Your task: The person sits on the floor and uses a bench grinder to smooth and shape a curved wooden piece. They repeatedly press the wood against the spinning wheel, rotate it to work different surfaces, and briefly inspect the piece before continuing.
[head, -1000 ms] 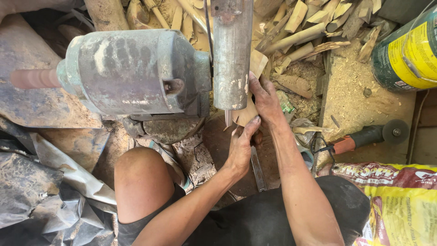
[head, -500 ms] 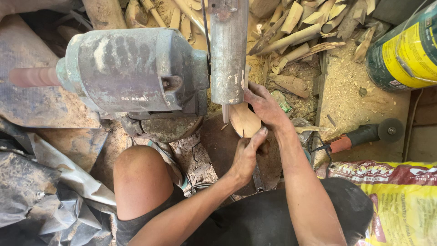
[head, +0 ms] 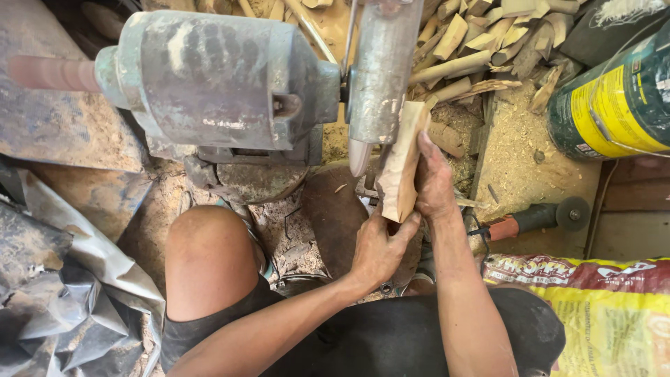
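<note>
Both my hands hold a pale wooden block [head: 401, 164] against the side of a bench grinder's guarded wheel [head: 379, 77]. My left hand [head: 380, 244] grips the block's near end from below. My right hand [head: 434, 178] lies flat along the block's right face, fingers pointing away from me. The block stands tilted, its far end touching the wheel guard. The grey motor housing [head: 216, 80] sits to the left, with a reddish shaft end [head: 49, 72] sticking out.
Wood offcuts [head: 481, 42] and sawdust [head: 520, 150] lie beyond the grinder. An angle grinder [head: 537, 218] rests on the right, near a green and yellow can [head: 618, 98] and a yellow sack [head: 607, 307]. My bare knee [head: 209, 251] is lower left, beside crumpled sheeting [head: 63, 293].
The wooden piece was low, below the wheel, held flat. Now both hands have turned it up on edge and raised it against the right side of the wheel guard.
</note>
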